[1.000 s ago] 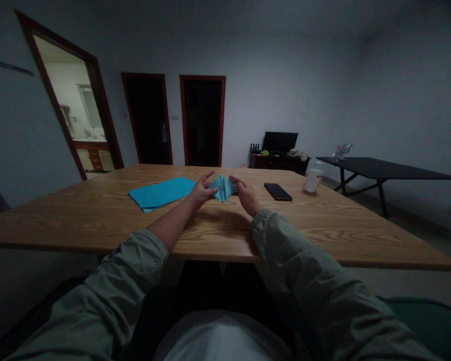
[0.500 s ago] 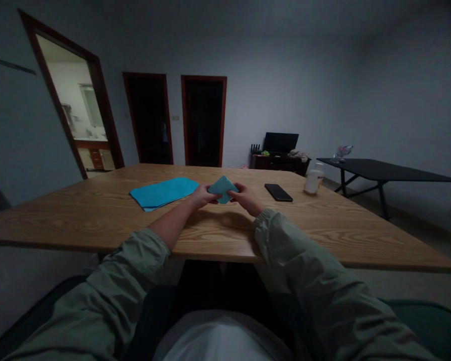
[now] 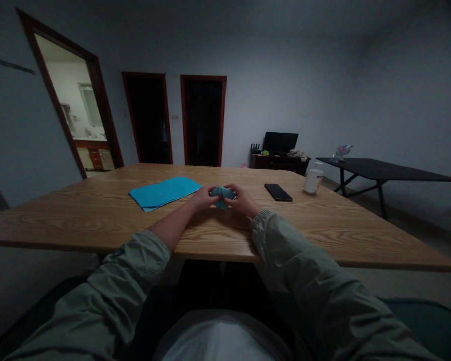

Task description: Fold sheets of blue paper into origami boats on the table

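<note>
No readable text; bottle label (image 3: 318, 183) too small.

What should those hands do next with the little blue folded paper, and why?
Maybe press the folded paper gently inward from both sides: the left hand and right hand already hold opposite sides, and it looks bent rather than flat, so a light squeeze might firm its shape.
</note>
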Demonstrator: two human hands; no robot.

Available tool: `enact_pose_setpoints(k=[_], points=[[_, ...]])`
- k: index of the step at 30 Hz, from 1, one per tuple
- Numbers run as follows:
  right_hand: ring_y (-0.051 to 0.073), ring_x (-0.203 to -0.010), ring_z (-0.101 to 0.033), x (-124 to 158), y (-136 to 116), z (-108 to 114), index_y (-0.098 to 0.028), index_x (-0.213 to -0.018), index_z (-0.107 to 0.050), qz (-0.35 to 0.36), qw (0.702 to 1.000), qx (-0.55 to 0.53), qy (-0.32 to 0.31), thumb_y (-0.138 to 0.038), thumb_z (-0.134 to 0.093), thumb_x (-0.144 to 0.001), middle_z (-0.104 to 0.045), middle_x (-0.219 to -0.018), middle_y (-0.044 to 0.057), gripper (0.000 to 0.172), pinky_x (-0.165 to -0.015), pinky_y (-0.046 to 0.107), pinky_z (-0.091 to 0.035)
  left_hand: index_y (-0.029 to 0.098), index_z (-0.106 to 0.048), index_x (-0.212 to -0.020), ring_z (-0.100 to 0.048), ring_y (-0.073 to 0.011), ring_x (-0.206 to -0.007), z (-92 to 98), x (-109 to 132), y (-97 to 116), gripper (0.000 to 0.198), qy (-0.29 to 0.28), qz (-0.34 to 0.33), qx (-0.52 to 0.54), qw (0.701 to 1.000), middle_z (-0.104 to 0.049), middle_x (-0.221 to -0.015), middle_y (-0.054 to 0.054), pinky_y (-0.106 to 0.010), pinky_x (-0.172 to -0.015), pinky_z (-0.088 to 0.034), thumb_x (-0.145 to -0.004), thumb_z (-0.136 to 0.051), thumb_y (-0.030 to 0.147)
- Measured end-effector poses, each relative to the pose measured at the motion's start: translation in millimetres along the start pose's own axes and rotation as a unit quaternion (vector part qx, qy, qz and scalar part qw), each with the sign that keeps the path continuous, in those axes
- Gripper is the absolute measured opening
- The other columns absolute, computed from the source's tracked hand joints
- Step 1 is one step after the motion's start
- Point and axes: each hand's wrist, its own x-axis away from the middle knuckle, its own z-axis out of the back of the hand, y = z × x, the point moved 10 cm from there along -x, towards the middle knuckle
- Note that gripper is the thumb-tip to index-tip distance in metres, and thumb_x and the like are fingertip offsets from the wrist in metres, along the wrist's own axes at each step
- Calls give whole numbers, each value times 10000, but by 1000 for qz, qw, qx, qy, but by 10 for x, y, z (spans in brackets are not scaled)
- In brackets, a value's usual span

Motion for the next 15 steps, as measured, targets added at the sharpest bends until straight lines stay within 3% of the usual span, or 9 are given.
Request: enact_pose_setpoints(k=[3, 5, 10, 15], points=[[159, -826, -608, 11, -53, 50, -247, -1301, -504, 14, 999, 43, 28, -289, -666, -753, -649, -1051, 46, 573, -683, 257, -463, 129, -688, -915, -570, -153, -689, 27, 12, 19, 267, 9, 2, -64, 998, -669, -776, -14, -236, -597, -413, -715, -605, 285], [172, -876, -609, 20, -125, 70, -264, -1328, -478, 29, 996, 81, 38, -283, -654, -770, -648, -1070, 45, 586, -723, 271, -467, 136, -683, -906, -566, -154, -687, 44, 17, 35, 267, 14, 2, -95, 995, -665, -772, -10, -240, -605, -412, -714, -607, 305], [193, -893, -616, 16, -156, 89, -235, -1184, -579, 12, 983, 175, 46, -290, -554, -847, -679, -1011, 47, 342, -793, 299, -459, 150, -691, -898, -585, -168, -742, 5, 39, 105, 268, -10, -14, -124, 992, -681, -831, -31, -254, -664, -429, -742, -602, 350], [174, -838, -634, -11, 136, 119, -199, -1037, -622, -66, 979, 192, 34, -262, -518, -859, -698, -953, 57, 215, -717, 255, -455, 155, -709, -909, -596, -176, -731, -72, 102, 84, 318, -58, 8, -124, 991, -698, -852, -55, -270, -660, -440, -751, -618, 415]])
